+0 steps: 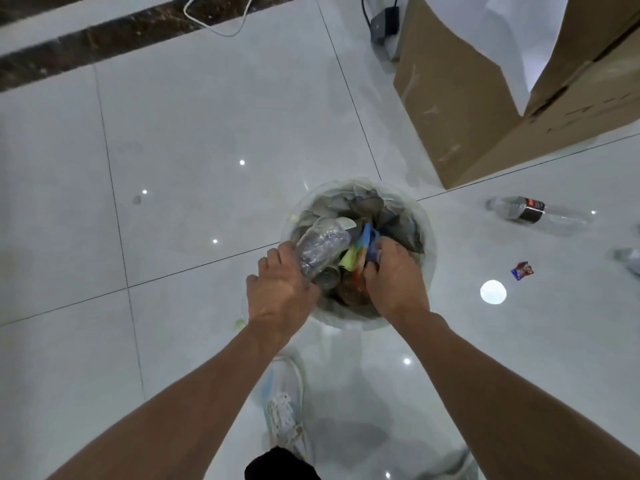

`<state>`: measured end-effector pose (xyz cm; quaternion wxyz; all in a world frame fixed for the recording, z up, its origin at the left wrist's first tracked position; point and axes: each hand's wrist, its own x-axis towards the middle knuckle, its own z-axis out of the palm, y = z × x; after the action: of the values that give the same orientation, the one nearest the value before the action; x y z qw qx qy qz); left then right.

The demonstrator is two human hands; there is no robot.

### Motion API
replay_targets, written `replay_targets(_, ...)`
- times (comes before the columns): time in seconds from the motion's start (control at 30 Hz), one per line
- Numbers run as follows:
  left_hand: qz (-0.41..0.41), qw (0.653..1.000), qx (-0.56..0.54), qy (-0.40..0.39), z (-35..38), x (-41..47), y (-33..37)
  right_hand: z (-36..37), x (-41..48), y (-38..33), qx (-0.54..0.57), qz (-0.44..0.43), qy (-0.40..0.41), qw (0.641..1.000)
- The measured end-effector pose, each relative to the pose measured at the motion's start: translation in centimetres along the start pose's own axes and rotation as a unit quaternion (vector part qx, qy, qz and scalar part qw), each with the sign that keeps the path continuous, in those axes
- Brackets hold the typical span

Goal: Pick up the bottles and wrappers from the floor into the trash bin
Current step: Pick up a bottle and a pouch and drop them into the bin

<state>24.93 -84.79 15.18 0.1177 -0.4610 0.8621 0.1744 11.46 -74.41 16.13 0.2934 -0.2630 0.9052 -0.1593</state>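
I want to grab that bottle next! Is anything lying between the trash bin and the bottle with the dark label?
No. In the head view, only bare shiny floor lies between the trash bin and the bottle.

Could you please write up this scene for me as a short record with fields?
bin: trash bin, lined, holding rubbish
left: left hand grips a clear bottle over the bin
right: right hand holds colourful wrappers inside the bin
floor: dark-labelled bottle and red wrapper, both right of the bin
nearby: cardboard box
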Motion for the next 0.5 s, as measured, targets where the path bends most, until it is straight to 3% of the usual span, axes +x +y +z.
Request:
replay_targets(0.13,0.036,0.997,0.066,0.03,-0.2,0.5,0.6,-0.2,-0.7,0.8,0.038,0.049,0.009,0.998)
replay_targets(0.3,0.093,0.991,0.093,0.008,0.1,1.8,3.4,-1.0,-2.3,3.2,0.04,0.074,0.018,0.996)
replay_targets(0.5,0.067,0.994,0.085,-0.025,1.2,3.4,7.5,-2.9,-3.1,7.3,0.012,0.073,0.005,0.997)
